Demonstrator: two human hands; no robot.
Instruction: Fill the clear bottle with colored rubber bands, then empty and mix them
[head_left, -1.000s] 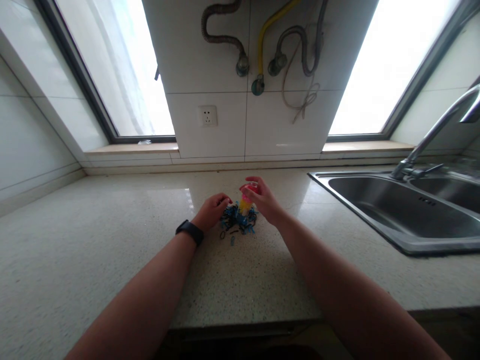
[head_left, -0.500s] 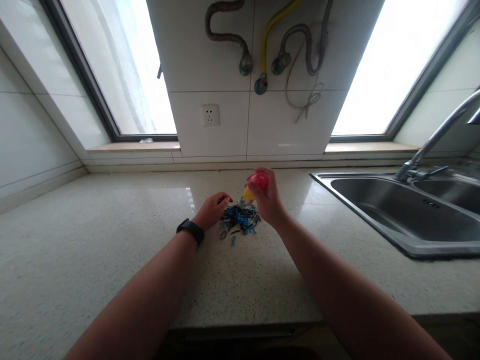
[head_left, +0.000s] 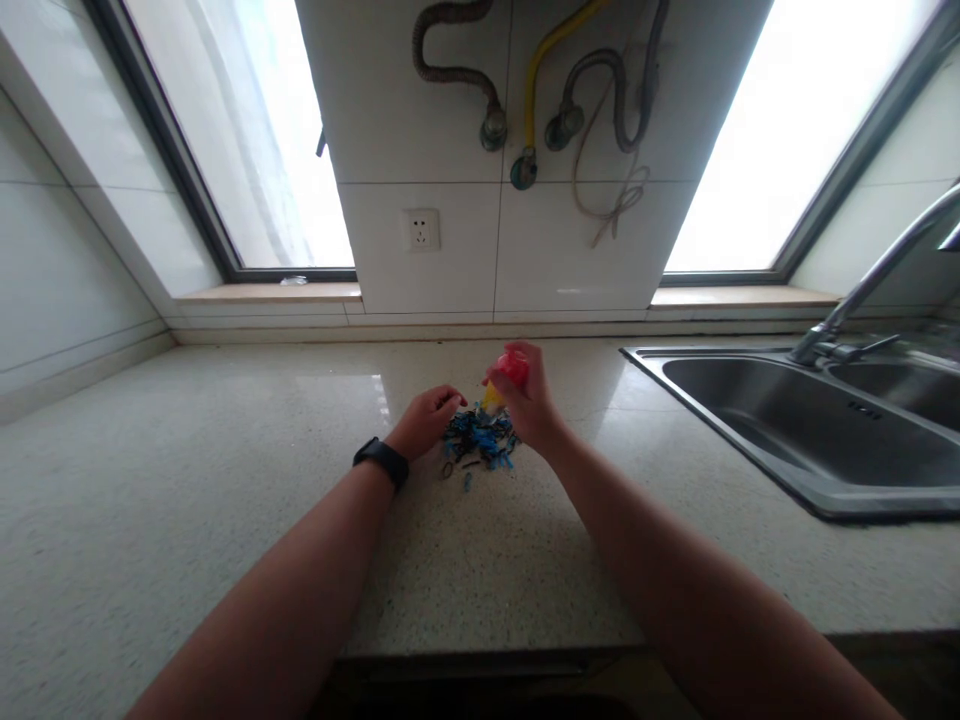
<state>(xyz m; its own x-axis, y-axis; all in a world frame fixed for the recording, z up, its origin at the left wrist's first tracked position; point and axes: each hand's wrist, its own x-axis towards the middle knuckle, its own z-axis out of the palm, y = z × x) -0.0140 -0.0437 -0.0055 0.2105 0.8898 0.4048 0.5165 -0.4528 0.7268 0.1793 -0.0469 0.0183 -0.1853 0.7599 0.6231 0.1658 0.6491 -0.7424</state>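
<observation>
Gripping tilted container [head_left: 514, 366] over pile [head_left: 478, 436] short of worktop [head_left: 262, 450] back edge, right hand [head_left: 535, 402] likely needs steadiness next; left hand [head_left: 424, 421]: hold unclear.

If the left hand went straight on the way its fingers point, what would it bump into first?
Probably the red and yellow container in the right hand; depth is unclear, so the left hand might brush the blue and black pieces first.
</observation>
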